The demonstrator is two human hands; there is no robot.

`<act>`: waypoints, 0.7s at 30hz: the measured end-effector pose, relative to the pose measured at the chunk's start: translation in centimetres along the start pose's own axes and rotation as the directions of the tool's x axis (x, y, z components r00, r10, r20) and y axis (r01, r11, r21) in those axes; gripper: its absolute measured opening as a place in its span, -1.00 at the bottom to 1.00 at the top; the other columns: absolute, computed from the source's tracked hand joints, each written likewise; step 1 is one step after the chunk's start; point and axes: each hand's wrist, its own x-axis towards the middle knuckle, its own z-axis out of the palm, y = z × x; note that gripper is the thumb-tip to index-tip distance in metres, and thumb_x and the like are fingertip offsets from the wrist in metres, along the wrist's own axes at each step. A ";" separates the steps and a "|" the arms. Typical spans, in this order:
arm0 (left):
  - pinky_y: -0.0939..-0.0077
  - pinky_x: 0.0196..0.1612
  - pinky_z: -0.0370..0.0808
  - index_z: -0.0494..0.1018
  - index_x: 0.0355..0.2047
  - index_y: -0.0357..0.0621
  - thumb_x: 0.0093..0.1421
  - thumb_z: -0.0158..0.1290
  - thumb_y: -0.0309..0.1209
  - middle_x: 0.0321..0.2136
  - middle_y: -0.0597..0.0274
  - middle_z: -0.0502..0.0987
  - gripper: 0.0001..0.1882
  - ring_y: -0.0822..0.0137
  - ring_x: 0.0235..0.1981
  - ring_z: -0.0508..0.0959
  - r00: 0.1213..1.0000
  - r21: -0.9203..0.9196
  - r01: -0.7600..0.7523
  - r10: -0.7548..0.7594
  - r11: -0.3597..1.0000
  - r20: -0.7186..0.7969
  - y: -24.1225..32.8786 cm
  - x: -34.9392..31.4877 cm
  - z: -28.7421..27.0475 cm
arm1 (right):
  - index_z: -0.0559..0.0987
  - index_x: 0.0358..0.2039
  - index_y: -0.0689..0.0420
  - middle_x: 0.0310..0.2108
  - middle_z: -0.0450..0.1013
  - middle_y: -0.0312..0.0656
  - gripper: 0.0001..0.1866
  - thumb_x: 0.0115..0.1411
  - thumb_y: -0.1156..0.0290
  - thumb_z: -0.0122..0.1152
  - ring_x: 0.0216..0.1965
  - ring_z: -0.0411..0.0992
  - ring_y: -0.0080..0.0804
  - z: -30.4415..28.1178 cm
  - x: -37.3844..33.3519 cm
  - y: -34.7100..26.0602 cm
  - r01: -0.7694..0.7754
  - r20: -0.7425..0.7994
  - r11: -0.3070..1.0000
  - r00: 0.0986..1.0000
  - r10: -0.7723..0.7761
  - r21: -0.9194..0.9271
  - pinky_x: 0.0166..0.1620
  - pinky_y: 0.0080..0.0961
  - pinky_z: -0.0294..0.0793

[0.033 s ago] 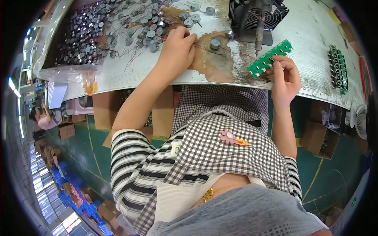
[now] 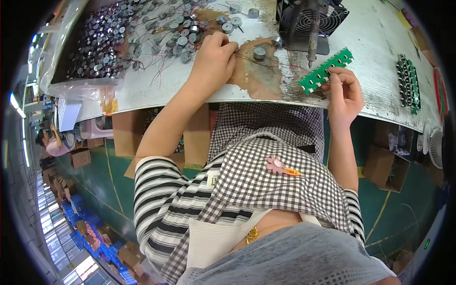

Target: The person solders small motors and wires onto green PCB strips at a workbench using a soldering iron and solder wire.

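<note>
A long green circuit board (image 2: 327,71) with small white and dark parts is gripped at its near edge by my right hand (image 2: 346,97), thumb against fingers. It slants above the table's front edge, beneath the tip of an upright metal tool (image 2: 311,50). My left hand (image 2: 213,61) is closed in a pinch beside the pile of small round metal motors (image 2: 182,41). Thin wires (image 2: 251,60) stretch from its fingertips toward the board, and it appears to hold them, though the fingers partly hide the grip. One loose motor (image 2: 259,53) sits just right of these fingertips.
A black fan (image 2: 313,21) in a wire guard stands behind the metal tool. Finished-looking green boards (image 2: 408,84) are stacked at the right. At the left, a plastic-lined tray (image 2: 76,89) holds many motors. Cardboard boxes (image 2: 387,171) stand below the table (image 2: 370,102).
</note>
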 end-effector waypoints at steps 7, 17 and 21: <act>0.35 -0.33 0.43 0.42 -0.39 -0.27 0.04 0.05 -0.55 -0.42 0.10 0.45 -0.90 0.09 -0.40 0.45 0.979 -0.221 0.040 -0.082 0.975 -0.186 0.4 0.1 -0.7 | 0.40 -0.42 0.30 -0.24 0.43 -0.09 -0.95 0.18 0.63 0.07 -0.44 0.41 -0.62 -0.2 -0.1 0.1 0.022 0.036 1.000 0.999 -0.022 -0.005 -0.39 -0.72 0.49; 0.71 -0.55 0.29 0.40 -0.27 -0.27 0.20 0.04 -0.44 -0.54 0.39 0.43 -0.84 0.60 -0.61 0.35 0.851 -0.883 0.470 -0.261 -0.008 0.455 6.3 0.1 -1.2 | 0.42 -0.42 0.33 -0.23 0.42 -0.04 -0.95 0.09 0.68 0.11 -0.48 0.42 -0.59 0.3 -0.3 -0.4 0.202 0.214 0.973 0.961 -0.175 -0.111 -0.42 -0.70 0.47; 0.79 -0.59 0.20 0.44 -0.30 -0.28 0.17 0.09 -0.42 -0.59 0.45 0.41 -0.83 0.67 -0.62 0.32 0.784 -0.826 0.559 -0.277 -0.076 0.556 8.1 0.8 -0.3 | 0.47 -0.46 0.29 -0.29 0.45 -0.04 -0.92 0.02 0.68 0.19 -0.57 0.42 -0.57 0.6 -0.4 -0.4 0.282 0.238 0.935 0.944 -0.230 -0.214 -0.50 -0.71 0.43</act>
